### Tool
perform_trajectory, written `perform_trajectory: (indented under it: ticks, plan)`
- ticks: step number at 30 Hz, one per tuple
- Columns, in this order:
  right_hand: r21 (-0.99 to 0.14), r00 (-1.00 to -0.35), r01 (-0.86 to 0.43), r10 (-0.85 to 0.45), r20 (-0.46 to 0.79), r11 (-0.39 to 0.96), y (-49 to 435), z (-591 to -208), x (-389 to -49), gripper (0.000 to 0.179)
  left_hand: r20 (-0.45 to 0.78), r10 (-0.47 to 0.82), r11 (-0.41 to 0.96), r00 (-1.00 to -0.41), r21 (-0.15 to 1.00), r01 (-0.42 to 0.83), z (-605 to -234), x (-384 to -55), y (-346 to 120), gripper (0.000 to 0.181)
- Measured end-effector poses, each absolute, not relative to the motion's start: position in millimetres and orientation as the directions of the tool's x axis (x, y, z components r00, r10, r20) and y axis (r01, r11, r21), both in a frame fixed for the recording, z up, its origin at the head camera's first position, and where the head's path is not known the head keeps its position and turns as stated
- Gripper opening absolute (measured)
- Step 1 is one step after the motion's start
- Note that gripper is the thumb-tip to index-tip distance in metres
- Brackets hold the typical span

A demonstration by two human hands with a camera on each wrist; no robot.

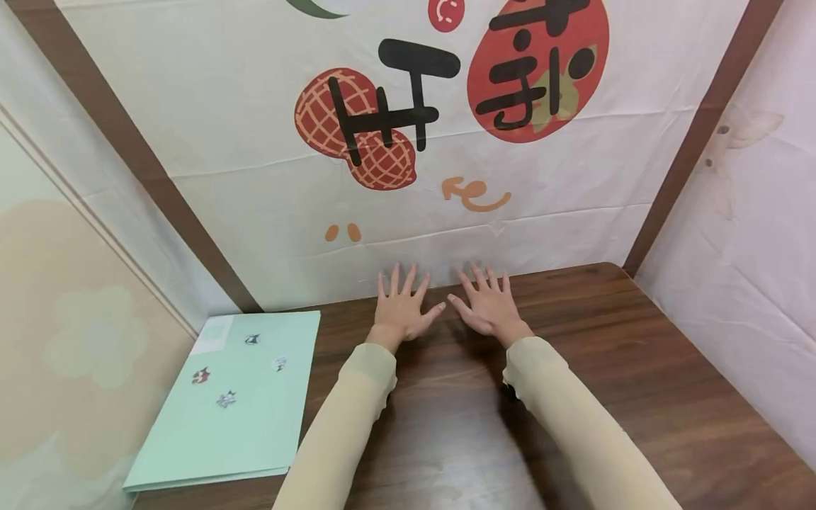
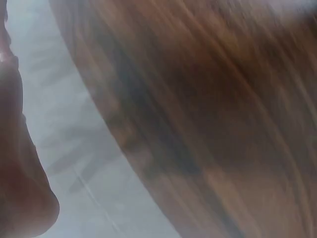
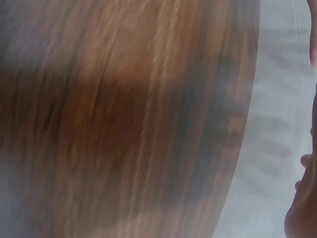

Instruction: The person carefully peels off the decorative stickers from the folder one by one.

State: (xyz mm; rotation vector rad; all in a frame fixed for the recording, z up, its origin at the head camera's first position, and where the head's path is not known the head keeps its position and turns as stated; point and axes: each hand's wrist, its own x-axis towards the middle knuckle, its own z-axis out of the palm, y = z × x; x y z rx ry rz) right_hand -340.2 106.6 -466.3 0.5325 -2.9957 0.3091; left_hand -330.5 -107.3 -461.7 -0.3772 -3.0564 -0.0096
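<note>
While left hand and right hand splay wide, empty, black characters on white cloth seem cropped.

dk brown wood-grain table, slightly shiny surface, streaks running approx side to side, far rt corner rounded, pale glare nr front-middle, dk shadows across mid & toward front. on its lt side: mint green folder, flat & closed, lying a bit skewed, reaching approx the table's far edge. folder has 4 sm cartoon stickers + whitish label at far lt corner.
</note>
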Motion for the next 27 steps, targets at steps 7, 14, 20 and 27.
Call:
perform_trajectory:
  ticks: [7, 14, 20, 27]
  plan:
    - [-0.180, -0.896, -0.438, -0.409, 0.174, 0.881, 83.3, -460.2, -334.8, 0.074, 0.110, 0.223, 0.975, -0.968, -0.021, 0.223, -446.9, -320.5, -131.6, 0.084]
    - [-0.162, -0.859, -0.496, -0.455, 0.234, 0.853, 57.9, -450.8, -331.8, 0.073, 0.149, 0.181, 0.983, -0.972, -0.016, 0.181, -438.8, -311.1, -167.9, 0.084]
    - [-0.142, -0.842, -0.526, -0.489, 0.227, 0.839, 39.3, -447.1, -327.0, 0.073, 0.139, 0.166, 0.986, -0.976, 0.014, 0.169, -439.0, -305.4, -198.3, 0.085]
    - [-0.143, -0.831, -0.550, -0.523, 0.188, 0.823, 20.9, -447.5, -317.8, 0.074, 0.138, 0.129, 0.991, -0.982, 0.012, 0.132, -439.7, -293.0, -232.6, 0.086]
